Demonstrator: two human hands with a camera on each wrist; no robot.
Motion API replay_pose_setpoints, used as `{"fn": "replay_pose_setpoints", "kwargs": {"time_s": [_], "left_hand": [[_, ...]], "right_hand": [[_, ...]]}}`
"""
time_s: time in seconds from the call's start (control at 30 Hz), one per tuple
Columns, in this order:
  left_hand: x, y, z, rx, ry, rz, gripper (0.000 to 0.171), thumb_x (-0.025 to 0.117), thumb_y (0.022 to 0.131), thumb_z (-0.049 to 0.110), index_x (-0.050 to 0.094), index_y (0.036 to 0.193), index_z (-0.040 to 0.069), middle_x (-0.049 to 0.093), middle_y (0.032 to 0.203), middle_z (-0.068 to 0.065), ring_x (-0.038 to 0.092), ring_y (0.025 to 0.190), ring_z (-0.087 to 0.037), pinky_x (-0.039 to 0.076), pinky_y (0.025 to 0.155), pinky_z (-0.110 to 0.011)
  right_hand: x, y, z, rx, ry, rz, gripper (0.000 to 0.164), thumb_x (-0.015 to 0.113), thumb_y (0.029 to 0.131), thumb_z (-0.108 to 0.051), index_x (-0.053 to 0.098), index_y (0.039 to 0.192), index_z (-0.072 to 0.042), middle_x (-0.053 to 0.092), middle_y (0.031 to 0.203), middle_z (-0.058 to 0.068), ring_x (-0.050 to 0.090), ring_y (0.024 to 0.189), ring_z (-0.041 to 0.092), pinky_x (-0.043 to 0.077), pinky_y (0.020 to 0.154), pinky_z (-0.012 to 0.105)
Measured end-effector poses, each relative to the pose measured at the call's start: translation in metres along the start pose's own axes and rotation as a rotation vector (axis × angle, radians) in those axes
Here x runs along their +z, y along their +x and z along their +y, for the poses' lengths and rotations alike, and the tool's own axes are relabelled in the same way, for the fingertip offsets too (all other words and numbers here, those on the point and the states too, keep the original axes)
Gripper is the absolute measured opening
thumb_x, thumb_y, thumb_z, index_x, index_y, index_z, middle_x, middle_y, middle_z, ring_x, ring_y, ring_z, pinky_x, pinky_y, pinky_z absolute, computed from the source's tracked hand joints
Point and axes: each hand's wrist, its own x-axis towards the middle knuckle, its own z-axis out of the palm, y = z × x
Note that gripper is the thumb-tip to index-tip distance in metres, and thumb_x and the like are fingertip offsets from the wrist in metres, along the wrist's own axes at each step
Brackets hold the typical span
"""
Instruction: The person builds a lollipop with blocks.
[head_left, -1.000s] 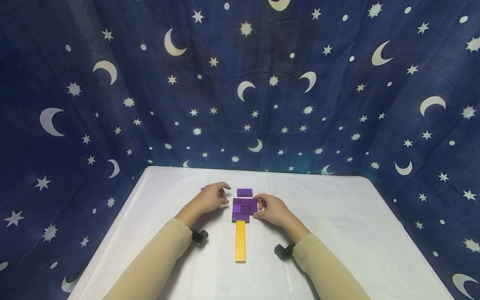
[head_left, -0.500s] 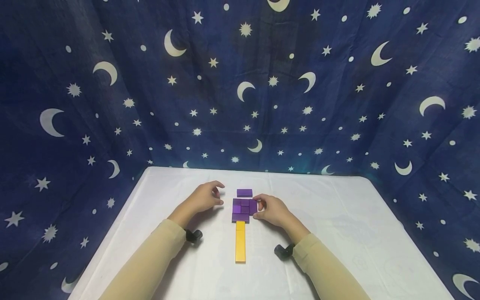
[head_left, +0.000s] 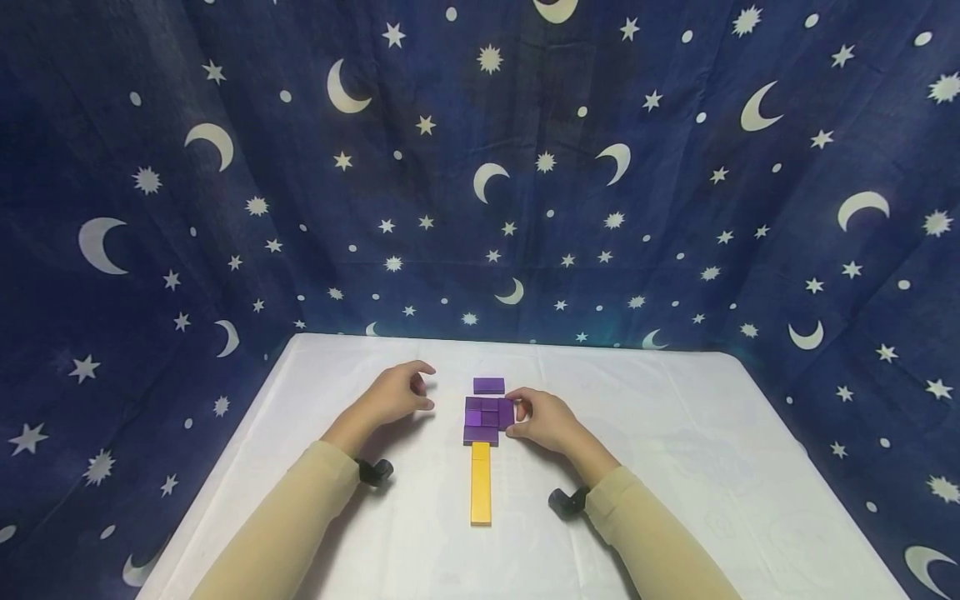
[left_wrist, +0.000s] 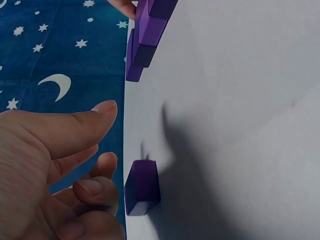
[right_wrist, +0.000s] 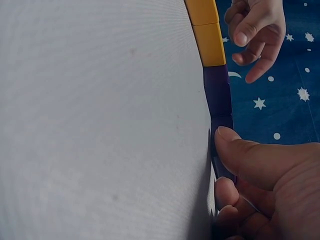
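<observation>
Purple blocks (head_left: 481, 434) lie flat together on the white table. An upright purple block (head_left: 506, 414) forms their right side; my right hand (head_left: 549, 419) pinches it between thumb and forefinger at its near and far ends. My left hand (head_left: 393, 393) hovers to the left of this group, thumb and fingers apart, holding nothing. In the left wrist view a lone purple block (left_wrist: 142, 187) stands near its fingertips; the hand hides it in the head view. One more purple block (head_left: 489, 386) lies separately beyond the group.
A strip of yellow blocks (head_left: 481, 487) runs from the purple group toward the near edge. The white table (head_left: 675, 433) extends to both sides. A dark blue curtain (head_left: 480, 208) with moons and stars stands behind it and along the sides.
My left hand has moved left, away from the purple group, with nothing in it. The right hand has stayed in place at the right-side block.
</observation>
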Motion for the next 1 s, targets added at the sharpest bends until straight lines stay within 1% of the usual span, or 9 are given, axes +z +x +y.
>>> {"fn": "replay_pose_setpoints", "kwargs": {"time_s": [0.13, 0.27, 0.33, 0.43, 0.53, 0.8, 1.0], "left_hand": [[-0.004, -0.001, -0.007, 0.001, -0.012, 0.000, 0.063, 0.092, 0.083, 0.017, 0.067, 0.140, 0.013, 0.071, 0.103, -0.004, 0.064, 0.090, -0.018, 0.053, 0.097, -0.046], [-0.008, -0.003, -0.013, -0.003, -0.012, 0.004, 0.064, 0.092, 0.083, 0.017, 0.066, 0.141, 0.012, 0.072, 0.109, -0.006, 0.068, 0.102, -0.024, 0.052, 0.106, -0.052], [-0.010, -0.004, -0.017, -0.002, -0.008, 0.009, 0.064, 0.092, 0.083, 0.018, 0.066, 0.141, 0.011, 0.073, 0.111, -0.008, 0.069, 0.107, -0.027, 0.051, 0.108, -0.054], [-0.011, -0.005, -0.022, -0.004, -0.013, 0.020, 0.065, 0.092, 0.082, 0.018, 0.066, 0.141, 0.011, 0.074, 0.114, -0.010, 0.069, 0.111, -0.030, 0.052, 0.107, -0.056], [-0.012, -0.006, -0.026, -0.011, -0.017, 0.025, 0.066, 0.092, 0.081, 0.018, 0.066, 0.140, 0.010, 0.073, 0.115, -0.012, 0.069, 0.110, -0.031, 0.053, 0.105, -0.055], [-0.013, -0.005, -0.035, -0.035, -0.006, 0.032, 0.070, 0.094, 0.080, 0.021, 0.065, 0.142, 0.009, 0.072, 0.111, -0.011, 0.067, 0.097, -0.025, 0.055, 0.095, -0.050], [-0.013, -0.004, -0.038, -0.074, 0.004, 0.024, 0.072, 0.094, 0.079, 0.021, 0.063, 0.143, 0.008, 0.071, 0.108, -0.010, 0.066, 0.089, -0.022, 0.055, 0.089, -0.044]], "right_hand": [[0.000, 0.000, 0.000, 0.001, 0.002, -0.001, 0.063, 0.095, 0.078, -0.024, 0.071, 0.135, -0.019, 0.061, 0.087, -0.005, 0.055, 0.083, 0.015, 0.043, 0.079, 0.035], [0.000, 0.000, 0.000, 0.000, 0.001, 0.001, 0.063, 0.095, 0.078, -0.024, 0.071, 0.135, -0.019, 0.060, 0.087, -0.005, 0.055, 0.084, 0.015, 0.043, 0.079, 0.035], [0.000, 0.000, 0.000, -0.001, 0.001, 0.001, 0.063, 0.096, 0.078, -0.024, 0.071, 0.135, -0.019, 0.060, 0.087, -0.005, 0.055, 0.084, 0.015, 0.043, 0.079, 0.035], [0.000, 0.000, 0.000, -0.001, 0.000, 0.001, 0.063, 0.096, 0.078, -0.025, 0.071, 0.135, -0.019, 0.060, 0.087, -0.005, 0.055, 0.084, 0.015, 0.043, 0.079, 0.035], [0.000, 0.000, 0.000, -0.002, -0.005, 0.002, 0.063, 0.096, 0.078, -0.025, 0.071, 0.136, -0.019, 0.060, 0.087, -0.005, 0.055, 0.085, 0.015, 0.043, 0.080, 0.036], [0.001, 0.000, 0.000, 0.004, -0.014, 0.001, 0.063, 0.096, 0.078, -0.027, 0.071, 0.136, -0.020, 0.060, 0.087, -0.004, 0.055, 0.087, 0.016, 0.044, 0.081, 0.036], [0.000, -0.001, -0.001, 0.003, -0.012, 0.001, 0.063, 0.095, 0.079, -0.026, 0.071, 0.136, -0.020, 0.060, 0.088, -0.004, 0.055, 0.086, 0.016, 0.043, 0.081, 0.036]]}}
